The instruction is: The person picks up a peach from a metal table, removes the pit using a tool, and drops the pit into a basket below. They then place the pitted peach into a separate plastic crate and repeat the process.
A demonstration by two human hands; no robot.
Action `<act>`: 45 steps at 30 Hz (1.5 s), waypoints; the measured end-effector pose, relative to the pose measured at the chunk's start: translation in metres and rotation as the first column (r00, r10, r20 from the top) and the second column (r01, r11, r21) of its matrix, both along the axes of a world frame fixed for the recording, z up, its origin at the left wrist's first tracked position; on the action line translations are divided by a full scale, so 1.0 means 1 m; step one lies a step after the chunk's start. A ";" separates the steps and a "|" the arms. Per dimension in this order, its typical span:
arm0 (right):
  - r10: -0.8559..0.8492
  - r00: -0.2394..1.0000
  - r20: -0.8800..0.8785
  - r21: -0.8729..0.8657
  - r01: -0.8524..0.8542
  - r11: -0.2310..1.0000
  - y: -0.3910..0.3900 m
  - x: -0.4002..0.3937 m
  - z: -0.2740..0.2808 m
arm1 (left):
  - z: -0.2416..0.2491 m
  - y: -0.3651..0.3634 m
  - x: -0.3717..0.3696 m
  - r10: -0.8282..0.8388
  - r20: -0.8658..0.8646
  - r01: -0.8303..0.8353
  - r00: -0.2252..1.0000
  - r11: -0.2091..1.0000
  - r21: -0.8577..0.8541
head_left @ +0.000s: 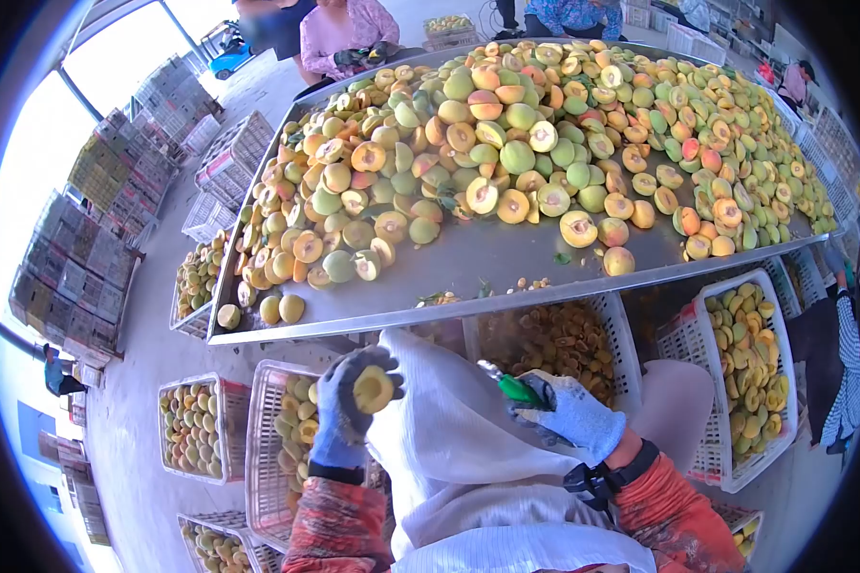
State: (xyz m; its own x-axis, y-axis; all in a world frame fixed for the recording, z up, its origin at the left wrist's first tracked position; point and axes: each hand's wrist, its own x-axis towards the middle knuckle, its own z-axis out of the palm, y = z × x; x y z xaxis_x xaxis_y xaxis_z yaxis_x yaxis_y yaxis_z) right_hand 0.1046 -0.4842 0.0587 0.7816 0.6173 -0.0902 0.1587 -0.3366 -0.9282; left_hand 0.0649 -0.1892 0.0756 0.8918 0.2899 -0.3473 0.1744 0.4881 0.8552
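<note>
A cut yellow peach half (374, 390) is in my left hand (337, 406), which wears a blue-grey work glove and has its fingers curled round the fruit. The cut face with its hollow shows. To the right, my right hand (578, 413), also gloved, is closed round a green-handled tool (520, 390) with a short metal tip pointing up and left. Both hands are above my pale apron (449, 420), below the near edge of the metal table (506, 258). On that table lies a big heap of peaches (516, 158), many of them cut open.
A crate of pit-like brown pieces (621, 329) is under the table edge. Crates of peach halves stand at right (791, 382) and left (258, 430). Across the table, a person in a pink patterned top (354, 29) works with gloved hands. Stacked crates (76, 248) line the left.
</note>
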 end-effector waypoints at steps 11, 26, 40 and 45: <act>-0.200 0.971 0.133 -0.452 0.239 0.860 -0.037 0.027 -0.047 | -0.035 0.129 0.138 -0.021 -0.069 0.057 0.997 -0.360 0.931; -0.184 0.955 0.231 -0.316 0.253 0.914 -0.010 0.011 -0.020 | -0.030 0.069 0.122 -0.142 -0.155 0.209 0.978 0.580 0.787; 0.048 0.601 0.798 -0.337 0.379 0.862 0.037 -0.016 0.045 | 0.015 -0.079 0.037 -0.274 0.189 0.309 0.943 0.933 -0.187; 0.089 0.545 0.834 -0.358 0.410 0.839 0.036 -0.023 0.040 | 0.025 -0.090 0.028 -0.234 0.175 0.252 0.956 0.964 -0.086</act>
